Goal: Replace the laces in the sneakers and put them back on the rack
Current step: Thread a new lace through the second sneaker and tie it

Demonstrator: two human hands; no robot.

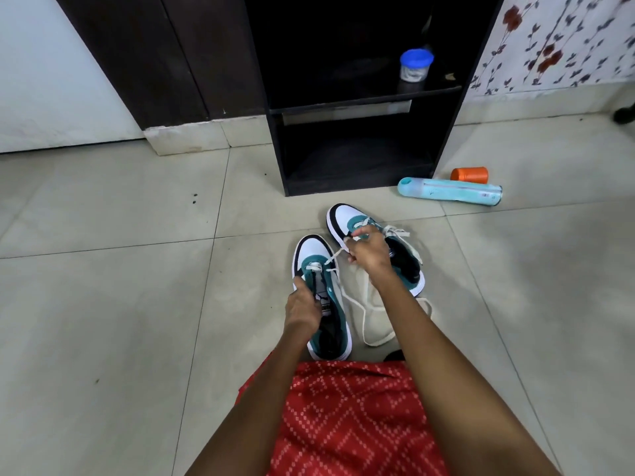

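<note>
Two white, teal and black sneakers stand on the tiled floor in front of a dark rack (446, 108). The near sneaker (311, 249) has a cream lace (364, 326) through its lowest eyelets. My left hand (304, 310) grips this sneaker at its tongue and side. My right hand (366, 250) pinches one end of that lace, drawn taut up and to the right from the eyelets. The lace's slack loops over the floor between the shoes. The far sneaker (345, 216) lies behind my right hand, with a loose cream lace (398, 231) across its top.
A light blue bottle (450, 194) lies on the floor right of the rack, with an orange cup (470, 174) behind it. A blue-lidded jar (415, 66) stands on the rack's middle shelf. My red patterned garment (343, 417) fills the near floor.
</note>
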